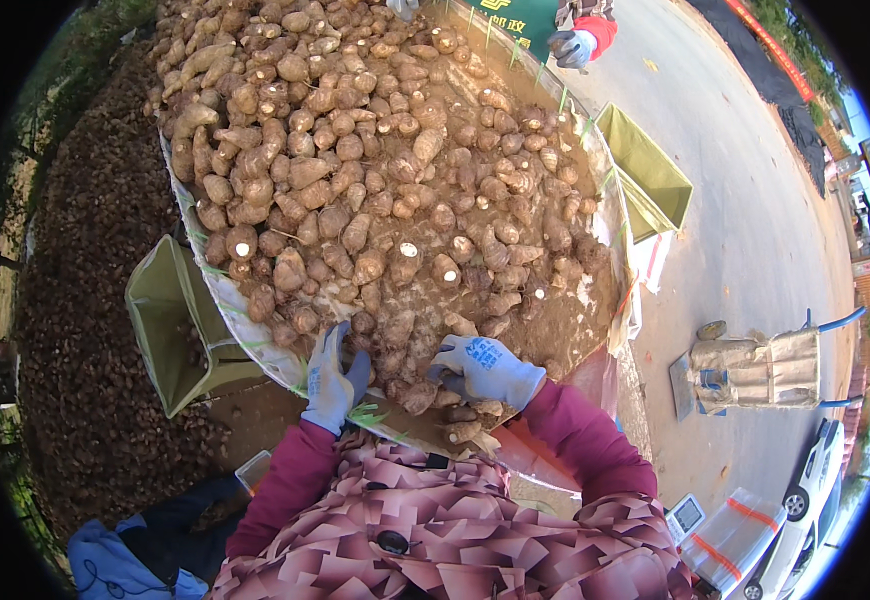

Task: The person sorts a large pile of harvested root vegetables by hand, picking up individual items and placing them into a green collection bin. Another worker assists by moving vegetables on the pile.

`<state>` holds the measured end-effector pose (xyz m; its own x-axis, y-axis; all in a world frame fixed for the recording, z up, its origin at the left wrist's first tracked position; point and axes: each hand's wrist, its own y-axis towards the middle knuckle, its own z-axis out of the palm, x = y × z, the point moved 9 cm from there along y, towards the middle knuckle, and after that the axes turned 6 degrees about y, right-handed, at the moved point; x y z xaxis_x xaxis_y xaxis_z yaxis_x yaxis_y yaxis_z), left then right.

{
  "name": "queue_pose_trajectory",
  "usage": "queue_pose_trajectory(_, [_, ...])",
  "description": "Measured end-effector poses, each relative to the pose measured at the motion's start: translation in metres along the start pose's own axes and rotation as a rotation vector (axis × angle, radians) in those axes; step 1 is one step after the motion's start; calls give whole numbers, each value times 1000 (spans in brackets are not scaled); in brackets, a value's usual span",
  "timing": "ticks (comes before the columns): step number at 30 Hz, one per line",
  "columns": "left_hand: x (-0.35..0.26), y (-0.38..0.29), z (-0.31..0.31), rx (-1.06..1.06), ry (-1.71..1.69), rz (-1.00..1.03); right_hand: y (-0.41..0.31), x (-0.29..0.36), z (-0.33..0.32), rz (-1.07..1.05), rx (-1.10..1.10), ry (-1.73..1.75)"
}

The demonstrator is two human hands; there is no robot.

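A large heap of brown taro corms (345, 146) covers the sheet-lined table in front of me; several show white cut ends. My left hand (334, 379), in a pale blue-grey work glove, rests at the near edge. Its thumb and fingers are spread, with nothing seen between them, beside a small dark corm (362, 322). My right hand (486, 369), gloved alike, reaches in over the corms with its fingers curled down. Its fingertips are partly hidden, so a grip cannot be made out. A reddish-brown corm (418, 396) lies between the hands.
Open yellow-green containers stand left (172, 322) and right (645, 172) of the table. Another person's gloved hand (571, 49) is at the far side. A larger corm pile (97, 322) lies left. A hand cart (757, 371) and a white car (810, 510) are right.
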<state>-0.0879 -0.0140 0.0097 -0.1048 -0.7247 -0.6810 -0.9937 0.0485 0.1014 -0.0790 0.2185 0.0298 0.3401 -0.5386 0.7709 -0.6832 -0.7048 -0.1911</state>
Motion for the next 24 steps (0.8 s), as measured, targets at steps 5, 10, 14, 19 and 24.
queue_pose_trajectory(5, [-19,3,34,243,-58,68,-51,-60,-123,174,-617,-68])
queue_pose_trajectory(10, [-33,-1,64,417,-71,86,-97,-140,-213,771,-1083,-420])
queue_pose_trajectory(14, [-40,-20,86,630,-146,90,-100,-167,-180,752,-731,-247])
queue_pose_trajectory(19, [-40,-36,102,687,124,95,-156,-189,-134,748,-712,204])
queue_pose_trajectory(24, [-55,-32,118,669,-48,50,-158,-195,-101,529,-839,771])
